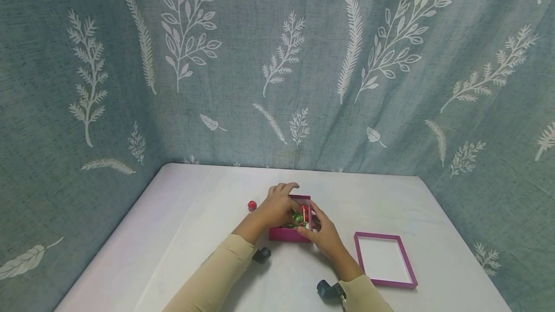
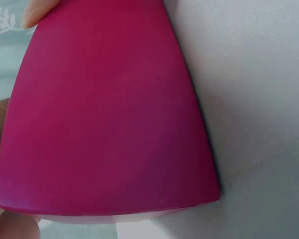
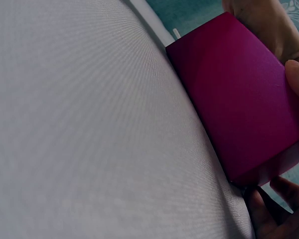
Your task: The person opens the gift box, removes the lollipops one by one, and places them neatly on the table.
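Note:
An open magenta box point(image 1: 289, 235) sits on the table and holds lollipops, among them a green one point(image 1: 297, 217) and a red one point(image 1: 305, 210). My left hand point(image 1: 276, 207) reaches over its left side, fingers bent down inside beside the green lollipop; cannot tell whether they pinch it. At the right side, my right hand point(image 1: 325, 236) grips the box, thumb at the front corner and fingers along the side wall. The left wrist view is mostly filled by the box's front wall point(image 2: 104, 114). In the right wrist view the thumb point(image 3: 296, 79) lies against the box.
Another red lollipop point(image 1: 252, 205) lies on the table left of the box. To the right is a magenta-rimmed lid point(image 1: 383, 260), its white inside facing up. A patterned curtain point(image 1: 269, 61) hangs behind the white table point(image 1: 191, 235).

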Tool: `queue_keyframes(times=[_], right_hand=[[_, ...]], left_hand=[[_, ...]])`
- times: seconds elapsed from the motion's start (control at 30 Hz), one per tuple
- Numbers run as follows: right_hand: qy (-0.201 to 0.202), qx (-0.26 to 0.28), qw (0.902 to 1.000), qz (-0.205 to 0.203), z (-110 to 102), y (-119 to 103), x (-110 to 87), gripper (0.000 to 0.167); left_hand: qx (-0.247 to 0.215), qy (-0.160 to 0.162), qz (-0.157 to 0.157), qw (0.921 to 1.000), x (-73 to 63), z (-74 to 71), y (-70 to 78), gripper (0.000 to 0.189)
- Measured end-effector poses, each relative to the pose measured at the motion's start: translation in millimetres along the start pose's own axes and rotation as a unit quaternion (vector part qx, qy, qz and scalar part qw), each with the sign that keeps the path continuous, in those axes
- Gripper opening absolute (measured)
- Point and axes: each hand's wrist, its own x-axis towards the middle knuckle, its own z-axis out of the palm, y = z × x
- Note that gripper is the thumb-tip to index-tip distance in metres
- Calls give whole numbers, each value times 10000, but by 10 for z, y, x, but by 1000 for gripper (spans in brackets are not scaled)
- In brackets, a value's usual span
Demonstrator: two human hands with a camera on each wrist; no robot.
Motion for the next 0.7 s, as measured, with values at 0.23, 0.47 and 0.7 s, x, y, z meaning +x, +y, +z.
queue_keyframes(times=[0.23,0.47,0.7], right_hand=[[-50,16,10000,11,-5,9,-11,85],[-24,-61,10000,-14,-5,26,-13,87],[14,-24,10000,42,-4,34,-6,87]], left_hand=[[-195,-208,-26,9996,-11,-56,-7,27],[-749,-422,-201,9961,-47,-155,10,33],[-764,-378,-183,9962,-68,-181,-22,36]])
